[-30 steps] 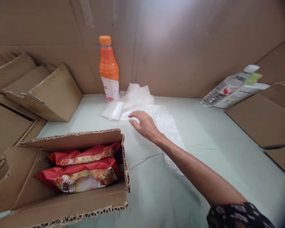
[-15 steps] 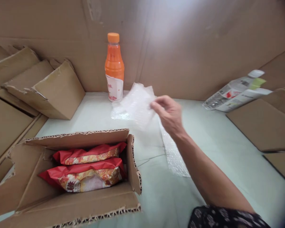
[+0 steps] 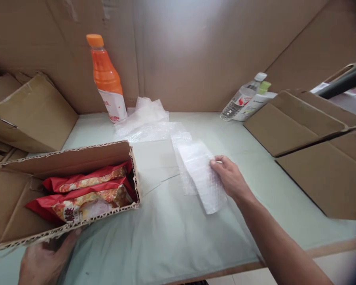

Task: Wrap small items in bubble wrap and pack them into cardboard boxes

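Note:
My right hand [image 3: 230,176] pinches the edge of a strip of bubble wrap [image 3: 206,174] between thumb and fingers. The strip hangs slanted over the table, overlapping another piece beneath it. At the lower left, my left hand [image 3: 46,259] grips the front side of an open cardboard box [image 3: 62,160] from outside; its fingers are partly hidden under the cardboard edge. Inside the box lie two red snack packages, a front one [image 3: 89,204] and a back one [image 3: 89,180].
An orange-capped drink bottle [image 3: 106,79] stands at the back left beside more bubble wrap [image 3: 150,113]. A clear bottle [image 3: 240,99] and a white tube [image 3: 255,105] lean at the back right. Cardboard boxes flank both sides, left [image 3: 35,114] and right [image 3: 293,122]; a cardboard wall stands behind.
My right hand has come nearer and lower, now with the bubble wrap strip in front of me. My left hand has appeared at the box. The view has shifted right.

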Action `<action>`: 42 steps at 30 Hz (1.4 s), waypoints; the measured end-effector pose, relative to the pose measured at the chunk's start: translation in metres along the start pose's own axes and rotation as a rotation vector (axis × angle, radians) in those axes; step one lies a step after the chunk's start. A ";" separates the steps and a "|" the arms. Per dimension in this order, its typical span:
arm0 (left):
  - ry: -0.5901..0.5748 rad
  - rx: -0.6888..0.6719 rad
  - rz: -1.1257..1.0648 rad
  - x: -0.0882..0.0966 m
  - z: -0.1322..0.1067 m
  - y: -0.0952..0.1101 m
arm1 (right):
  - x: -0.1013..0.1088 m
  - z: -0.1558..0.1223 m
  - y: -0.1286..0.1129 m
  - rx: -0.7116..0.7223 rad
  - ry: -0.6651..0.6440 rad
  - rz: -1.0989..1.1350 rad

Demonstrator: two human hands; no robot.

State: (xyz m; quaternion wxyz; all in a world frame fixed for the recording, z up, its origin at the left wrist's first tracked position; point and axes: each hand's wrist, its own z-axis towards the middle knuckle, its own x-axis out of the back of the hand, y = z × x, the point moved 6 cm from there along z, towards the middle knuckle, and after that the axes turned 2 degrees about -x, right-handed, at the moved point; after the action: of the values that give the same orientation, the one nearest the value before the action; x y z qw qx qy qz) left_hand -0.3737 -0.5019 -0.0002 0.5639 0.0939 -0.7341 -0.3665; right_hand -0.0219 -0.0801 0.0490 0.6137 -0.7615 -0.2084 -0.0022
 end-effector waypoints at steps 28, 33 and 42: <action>-0.222 -1.256 0.002 -0.096 -0.060 0.194 | 0.001 -0.054 0.013 0.342 -0.099 -1.065; -0.452 -1.453 -0.074 -0.149 -0.071 0.245 | 0.006 -0.106 0.026 0.801 -0.321 -1.082; -0.785 -1.366 0.034 -0.207 -0.062 0.261 | -0.006 -0.101 0.035 0.910 -0.213 -1.000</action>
State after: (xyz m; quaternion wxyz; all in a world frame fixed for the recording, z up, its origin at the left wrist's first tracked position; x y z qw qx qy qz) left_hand -0.1743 -0.2279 0.0165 0.2016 -0.4209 -0.4932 -0.7342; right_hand 0.0089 -0.1827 0.0398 0.7742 -0.2359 -0.5744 -0.1226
